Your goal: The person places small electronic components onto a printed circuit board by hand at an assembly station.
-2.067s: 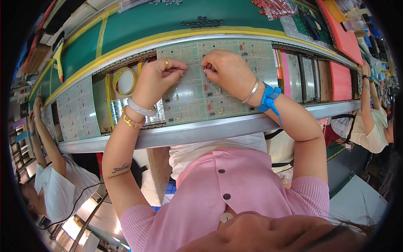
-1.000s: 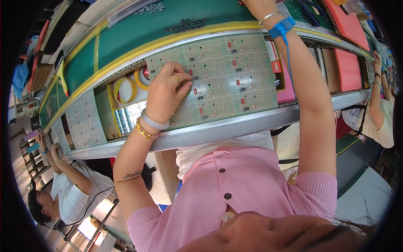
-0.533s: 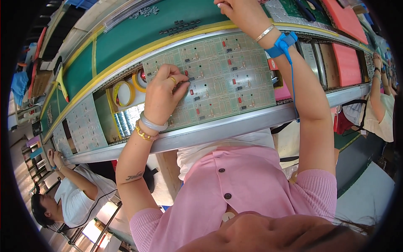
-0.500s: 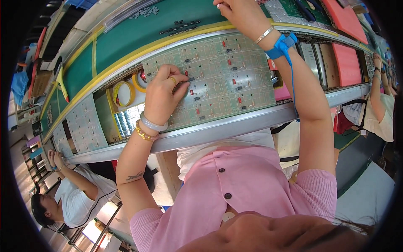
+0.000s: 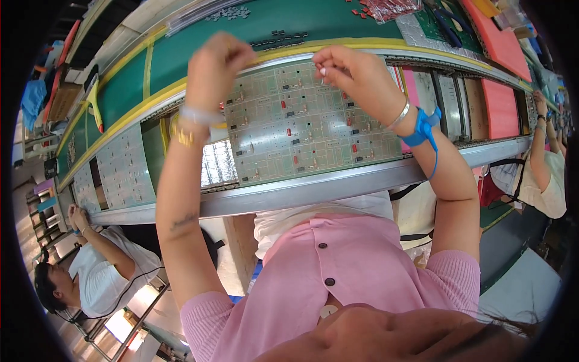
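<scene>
A large green circuit board panel [image 5: 265,148] lies across the metal rails in front of me, dotted with small red, black and striped parts. Over the panel's far edge, my right hand [image 5: 359,78] is closed, thumb and fingertips pinching what looks like a small red component [image 5: 318,65]. A blue wrist strap [image 5: 424,128] is on that arm. My left hand [image 5: 216,63] hovers beyond the panel's far left corner, nearest the black components [image 5: 278,41] on the green mat. Motion smears its fingers, so its hold cannot be made out.
Red components [image 5: 363,11] lie beside a clear bag at the back, grey parts [image 5: 229,13] further left. Pliers [image 5: 447,27] rest at the far right. The near metal rail [image 5: 313,186] runs along my front. Another panel [image 5: 123,172] sits left; other people work at both sides.
My left hand has lifted off the panel and moved away toward the mat. My right hand has come back from the far side to above the panel, which has shifted right.
</scene>
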`<move>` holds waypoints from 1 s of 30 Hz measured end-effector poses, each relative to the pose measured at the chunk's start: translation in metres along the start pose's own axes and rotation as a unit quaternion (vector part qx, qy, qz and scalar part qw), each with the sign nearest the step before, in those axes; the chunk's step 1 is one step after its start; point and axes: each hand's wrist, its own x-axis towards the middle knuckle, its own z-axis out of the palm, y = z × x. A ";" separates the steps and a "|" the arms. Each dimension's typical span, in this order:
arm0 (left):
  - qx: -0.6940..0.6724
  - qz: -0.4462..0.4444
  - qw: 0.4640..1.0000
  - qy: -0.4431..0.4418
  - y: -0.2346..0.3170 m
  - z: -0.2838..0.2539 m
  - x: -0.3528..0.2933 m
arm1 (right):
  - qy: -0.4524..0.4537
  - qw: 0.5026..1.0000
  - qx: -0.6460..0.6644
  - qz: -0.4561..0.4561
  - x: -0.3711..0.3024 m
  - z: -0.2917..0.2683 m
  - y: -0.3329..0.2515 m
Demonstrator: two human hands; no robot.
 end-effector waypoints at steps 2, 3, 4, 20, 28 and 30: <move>0.112 0.024 0.992 0.050 -0.042 -0.003 0.038 | -0.025 1.000 -0.010 0.004 -0.004 0.008 -0.007; 0.136 -0.001 0.990 0.043 -0.062 0.001 0.053 | -0.017 1.000 -0.014 -0.003 -0.006 0.013 -0.008; 0.160 -0.027 0.986 0.035 -0.078 0.003 0.064 | -0.020 1.000 -0.019 -0.006 -0.006 0.017 -0.007; 0.063 -0.090 0.992 0.069 -0.061 0.016 0.080 | 0.006 0.993 -0.100 -0.067 0.022 0.052 0.003; -0.199 -0.111 0.972 -0.054 -0.022 -0.004 -0.004 | -0.012 0.987 -0.148 -0.059 0.034 0.052 0.007; -0.219 -0.126 0.964 -0.081 -0.019 -0.007 -0.021 | -0.012 0.986 -0.152 -0.062 0.035 0.054 0.004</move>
